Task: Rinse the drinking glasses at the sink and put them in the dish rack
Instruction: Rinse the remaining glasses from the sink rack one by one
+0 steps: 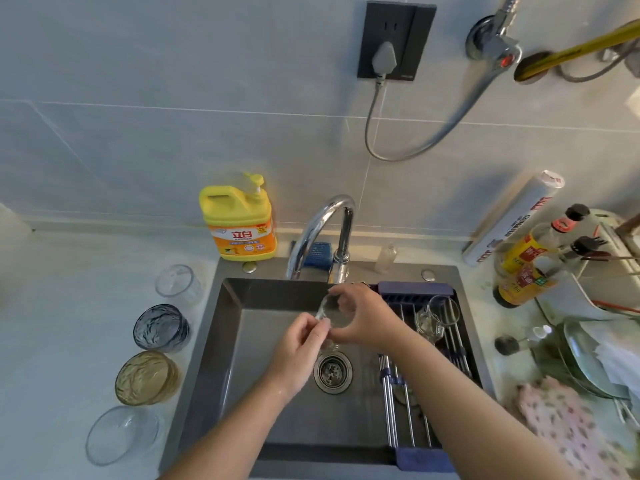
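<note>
View from above a steel sink (242, 358). On the counter to its left, four drinking glasses stand upright, mouths up, in a row running from near to far: a wide clear glass (123, 434), an amber ribbed glass (147, 377), a blue-grey textured glass (161, 327) and a small clear glass (178, 284).

Over the basin, just beyond the drain (332, 372), both hands hold the rinsed glass (334, 315). It is clear, colourless and wet-looking. It is tipped well off vertical, its long axis slanting from the lower left up to the far right, and one round end faces the camera. Whether that end is the mouth or the base cannot be told.

The left hand (299, 344) pinches its near edge between thumb and fingertips. The right hand (360, 318) grips it from the right with curled fingers.

The dish rack (389, 403) spans the sink's right side. One clear rack glass (436, 318) lies tilted there, rim toward the far side.

Behind the basin are the faucet (322, 230) and a yellow detergent bottle (239, 226).
</note>
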